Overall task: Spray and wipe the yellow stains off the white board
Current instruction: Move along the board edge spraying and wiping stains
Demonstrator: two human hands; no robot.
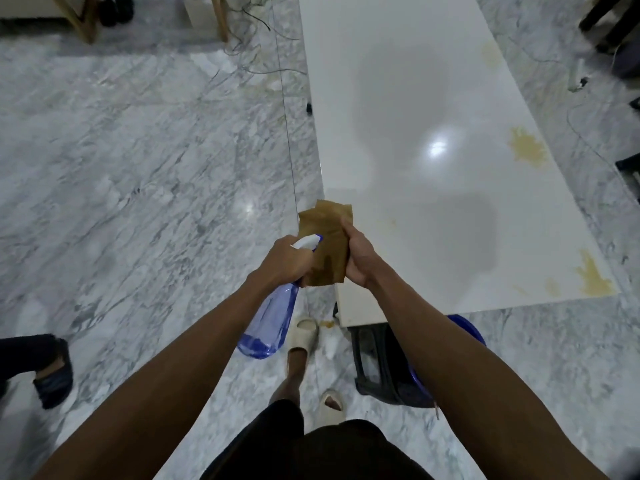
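Note:
A long white board lies flat and stretches away from me on the right. Yellow stains mark its right side: one at the near right corner, one at mid-length, a faint one farther back. My left hand grips the neck of a blue translucent spray bottle with a white nozzle, the bottle hanging down. My right hand grips a brown-yellow cloth beside the nozzle, over the board's near left corner.
Grey marble floor surrounds the board. A dark stool and a blue basin sit under the board's near end. My feet in pale slippers stand beside it. Another person's dark shoe is at left; cables and wooden legs lie far back.

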